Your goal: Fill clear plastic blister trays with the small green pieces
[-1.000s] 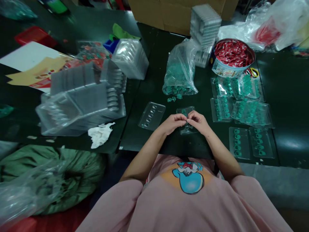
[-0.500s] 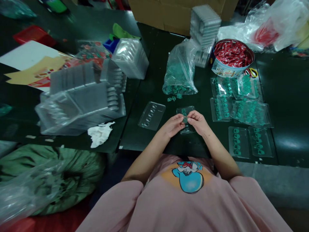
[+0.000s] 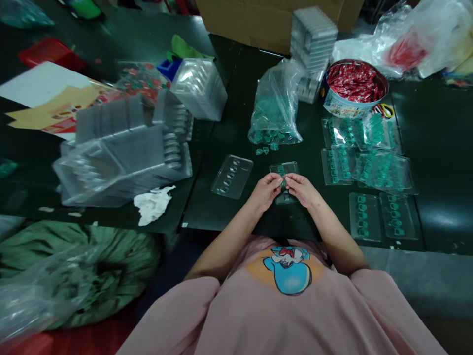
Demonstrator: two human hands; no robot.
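Observation:
My left hand (image 3: 270, 189) and my right hand (image 3: 297, 187) meet fingertip to fingertip over a clear plastic tray (image 3: 275, 168). Both are closed in a pinch on a small green translucent piece (image 3: 283, 183), mostly covered by the fingers. More green shows in the tray's far end, while its middle is partly hidden by my hands. To the left lies another clear tray (image 3: 242, 182) with a row of moulded hollows and no green in it. Beyond my hands, a clear plastic bag (image 3: 275, 106) lies open towards me, with green pieces (image 3: 262, 151) at its mouth.
Filled trays (image 3: 364, 231) lie at the right, with overlapping ones (image 3: 384, 170) behind. A round tin (image 3: 349, 109) of red wrapped packets stands beyond, near scissors (image 3: 387, 111). Stacked clear trays (image 3: 121, 153) and a crumpled tissue (image 3: 153, 206) occupy the left. A cardboard box (image 3: 266, 22) stands at the back.
My right hand has lowered slightly, and its fingers have shifted around the small green piece. The trays and bag stay where they were.

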